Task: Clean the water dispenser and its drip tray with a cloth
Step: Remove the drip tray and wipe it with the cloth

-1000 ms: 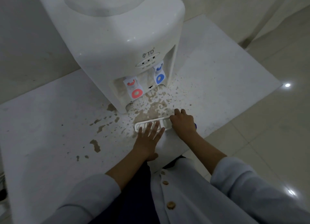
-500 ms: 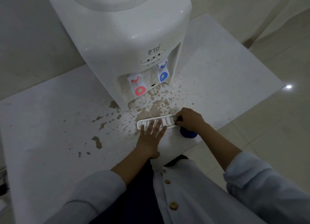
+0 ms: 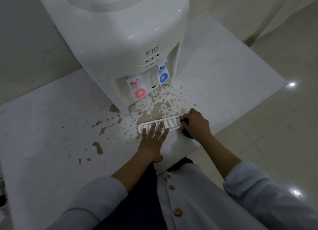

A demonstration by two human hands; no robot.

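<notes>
Though thin and likely light, the slotted white plastic drip tray (image 3: 170,123) looks stiff; best pinned flat, worked from its ends. Left hand (image 3: 152,143): fingers spread, pressing tray's near half onto the white tabletop (image 3: 51,126). Right hand (image 3: 196,124): curled around a dark blue cloth (image 3: 186,134) at tray's right end. Beyond: brown splatter (image 3: 154,109), white plastic water dispenser (image 3: 120,40).

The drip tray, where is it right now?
The drip tray lies on the stained counter just in front of the water dispenser, under the left hand, with the right hand at its right end.
</notes>
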